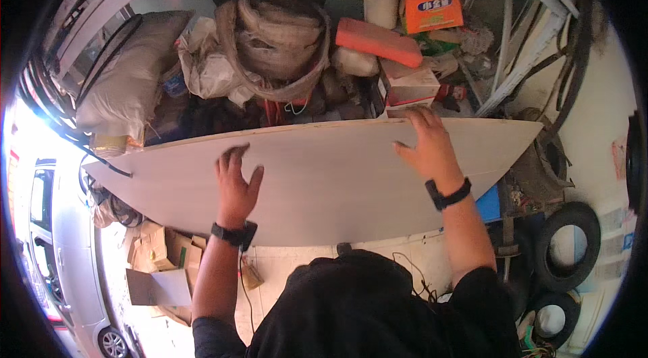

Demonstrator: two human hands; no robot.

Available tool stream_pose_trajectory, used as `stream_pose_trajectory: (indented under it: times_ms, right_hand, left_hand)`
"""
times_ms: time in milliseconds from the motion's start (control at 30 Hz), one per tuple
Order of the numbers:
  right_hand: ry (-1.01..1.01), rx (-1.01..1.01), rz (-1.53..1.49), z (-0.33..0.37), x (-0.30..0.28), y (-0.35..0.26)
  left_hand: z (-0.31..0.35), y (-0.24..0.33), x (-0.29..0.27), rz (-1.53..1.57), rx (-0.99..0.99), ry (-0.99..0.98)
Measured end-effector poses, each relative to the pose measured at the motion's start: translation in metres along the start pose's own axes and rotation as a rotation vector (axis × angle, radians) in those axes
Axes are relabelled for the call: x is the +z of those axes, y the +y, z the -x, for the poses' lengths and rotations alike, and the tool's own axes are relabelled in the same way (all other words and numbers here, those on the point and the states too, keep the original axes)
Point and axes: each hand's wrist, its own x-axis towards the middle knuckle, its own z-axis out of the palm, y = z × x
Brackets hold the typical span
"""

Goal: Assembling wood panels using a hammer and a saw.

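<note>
A wide, pale grey board [324, 186] spans the view in front of me, its far edge a thin strip of bare wood. Above its left part is my left hand [236, 189], thumb apart from slightly bent fingers, nothing in its grasp. My right hand [432, 145] is farther out, fingers spread, with its fingertips at or just over the board's far edge. Whether either hand touches the board I cannot tell. Each wrist wears a black band, the left one [233, 233] and the right one [447, 194].
Beyond the board lie a stuffed sack [128, 71], a fabric-wrapped bundle [277, 44], a red block [378, 40] and an orange box [433, 8]. Cardboard [158, 270] sits at lower left near a silver car [77, 243]. Tyres [588, 250] stand at right.
</note>
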Motion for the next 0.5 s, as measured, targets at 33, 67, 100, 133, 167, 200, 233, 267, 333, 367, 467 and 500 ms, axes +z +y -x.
stream_pose_trajectory:
  times_ms: [33,67,100,133,167,200,233,267,333,367,467,500]
  right_hand:
    - [0.027,-0.071,0.069,-0.017,0.007,0.010]
    - [0.045,-0.130,0.157,-0.027,0.013,0.018]
    - [0.039,-0.148,0.139,-0.035,0.019,0.025]
    - [-0.228,-0.027,0.196,-0.045,0.026,0.032]
    - [-0.491,0.114,0.257,-0.051,0.033,0.037]
    - [-0.509,0.100,0.252,-0.053,0.038,0.040]
    - [-0.409,0.057,0.249,-0.054,0.042,0.042]
    - [-0.313,0.032,0.252,-0.054,0.045,0.043]
    - [-0.270,0.028,0.222,-0.052,0.048,0.043]
    - [-0.230,0.029,0.235,-0.051,0.048,0.044]
    - [-0.251,0.083,0.230,-0.046,0.050,0.045]
    - [-0.265,0.097,0.244,-0.046,0.051,0.046]
  left_hand:
    - [-0.015,-0.002,0.005,-0.071,0.043,0.050]
    - [-0.026,-0.006,0.010,-0.071,0.025,0.047]
    - [-0.038,-0.012,0.015,-0.156,0.043,0.026]
    - [-0.048,-0.018,0.022,-0.240,0.063,0.011]
    - [-0.053,-0.023,0.027,-0.238,0.050,0.010]
    - [-0.057,-0.027,0.032,-0.316,0.047,-0.042]
    - [-0.059,-0.030,0.038,-0.380,0.036,-0.112]
    - [-0.060,-0.032,0.041,-0.393,0.051,-0.108]
    - [-0.059,-0.034,0.047,-0.427,0.000,-0.102]
    - [-0.058,-0.034,0.048,-0.430,-0.006,-0.091]
    - [-0.055,-0.036,0.052,-0.411,-0.013,-0.074]
    - [-0.055,-0.037,0.054,-0.415,-0.008,-0.069]
